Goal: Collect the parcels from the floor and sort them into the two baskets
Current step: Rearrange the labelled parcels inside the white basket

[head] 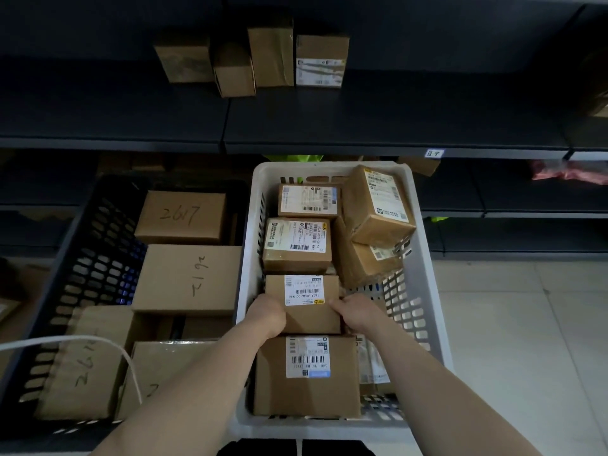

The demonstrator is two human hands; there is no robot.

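Observation:
A white basket [427, 291] on the right holds several brown cardboard parcels with printed labels. A dark basket [62, 278] on the left holds several plain parcels with handwritten numbers, such as one marked 2617 [181, 217]. Both my hands grip one small labelled parcel [307, 301] in the middle of the white basket. My left hand [266, 315] clasps its left side and my right hand [353, 312] its right side. The parcel rests among the others, just beyond a larger labelled parcel [307, 376] at the near end.
Dark metal shelving [362, 126] runs behind the baskets, with several cardboard boxes [273, 57] standing on an upper shelf. A white strap [98, 343] loops over the dark basket's near corner. Pale tiled floor [526, 340] lies to the right of the white basket.

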